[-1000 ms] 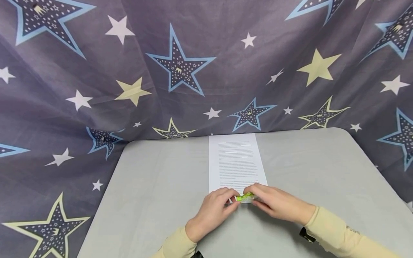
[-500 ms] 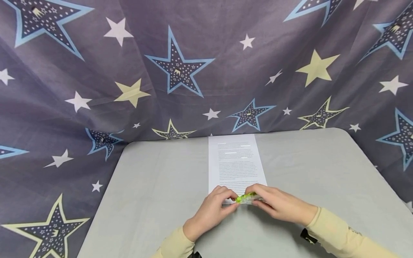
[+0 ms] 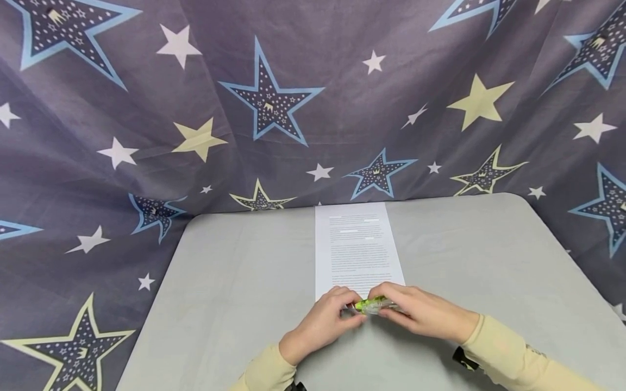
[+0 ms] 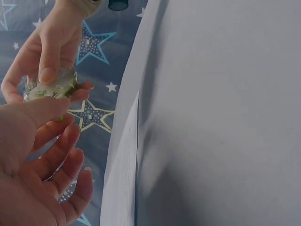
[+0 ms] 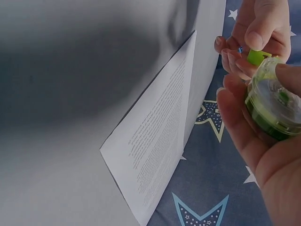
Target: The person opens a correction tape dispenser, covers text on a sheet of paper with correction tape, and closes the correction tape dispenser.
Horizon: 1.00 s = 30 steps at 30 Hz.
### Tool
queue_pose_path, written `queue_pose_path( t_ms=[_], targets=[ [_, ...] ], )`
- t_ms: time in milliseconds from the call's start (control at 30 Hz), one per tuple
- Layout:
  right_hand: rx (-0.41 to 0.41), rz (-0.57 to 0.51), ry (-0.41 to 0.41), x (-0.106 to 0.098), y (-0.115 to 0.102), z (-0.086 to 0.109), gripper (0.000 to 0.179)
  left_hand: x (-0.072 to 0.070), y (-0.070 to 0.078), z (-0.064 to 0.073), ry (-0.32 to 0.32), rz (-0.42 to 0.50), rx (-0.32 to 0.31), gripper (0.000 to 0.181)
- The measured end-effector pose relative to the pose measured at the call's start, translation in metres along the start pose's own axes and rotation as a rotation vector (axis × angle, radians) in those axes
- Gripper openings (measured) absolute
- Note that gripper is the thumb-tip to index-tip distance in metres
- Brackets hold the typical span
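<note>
In the head view a green and clear correction tape (image 3: 370,305) is held between both hands, over the near end of a printed sheet of paper (image 3: 359,250). My right hand (image 3: 420,309) grips its round clear body (image 5: 270,101), thumb on one face and fingers on the other. The left hand (image 3: 325,323) pinches the green end (image 5: 257,57) between thumb and index finger, its other fingers loosely curled. White strips cover parts of several lines near the top of the sheet. The tip of the correction tape is hidden by the left fingers.
A grey table (image 3: 244,282) with rounded far corners lies under the sheet. Behind it hangs a dark curtain (image 3: 288,65) printed with stars. The sheet's far edge reaches the table's back edge.
Both hands stay close together over the sheet's near end. The correction tape has tilted slightly and moved a little toward the person, and the left fingers have shifted on its green end.
</note>
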State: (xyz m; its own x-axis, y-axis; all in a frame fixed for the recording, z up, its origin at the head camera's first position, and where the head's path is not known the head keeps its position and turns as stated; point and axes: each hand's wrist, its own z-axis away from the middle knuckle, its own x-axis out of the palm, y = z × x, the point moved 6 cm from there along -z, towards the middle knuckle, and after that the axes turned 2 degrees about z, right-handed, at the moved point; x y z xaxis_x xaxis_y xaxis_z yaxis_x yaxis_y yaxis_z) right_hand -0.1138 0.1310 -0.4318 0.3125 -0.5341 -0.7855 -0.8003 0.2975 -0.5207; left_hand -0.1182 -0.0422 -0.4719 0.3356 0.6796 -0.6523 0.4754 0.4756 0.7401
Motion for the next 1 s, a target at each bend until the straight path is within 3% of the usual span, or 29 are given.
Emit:
queue_pose_path(
  t_ms=[200,467,667,833,1000],
  targets=[
    [-0.037,0.001,0.009,0.000,-0.002,0.001,0.029,0.003,0.001,-0.001,-0.031,0.021,-0.014,0.012],
    [-0.065,-0.029,0.015,0.001,-0.004,0.000,0.030,0.005,0.002,-0.002,-0.027,0.045,-0.012,0.012],
    [-0.066,-0.056,0.022,0.002,0.000,-0.003,0.031,0.008,-0.005,-0.003,-0.036,0.054,-0.007,0.014],
    [-0.025,-0.074,0.034,0.003,0.016,-0.011,0.031,-0.003,-0.021,-0.004,-0.065,-0.117,-0.001,0.014],
    [0.051,-0.066,0.015,0.000,0.041,-0.023,0.030,-0.027,-0.045,-0.009,-0.109,-0.311,-0.020,0.012]
  ],
)
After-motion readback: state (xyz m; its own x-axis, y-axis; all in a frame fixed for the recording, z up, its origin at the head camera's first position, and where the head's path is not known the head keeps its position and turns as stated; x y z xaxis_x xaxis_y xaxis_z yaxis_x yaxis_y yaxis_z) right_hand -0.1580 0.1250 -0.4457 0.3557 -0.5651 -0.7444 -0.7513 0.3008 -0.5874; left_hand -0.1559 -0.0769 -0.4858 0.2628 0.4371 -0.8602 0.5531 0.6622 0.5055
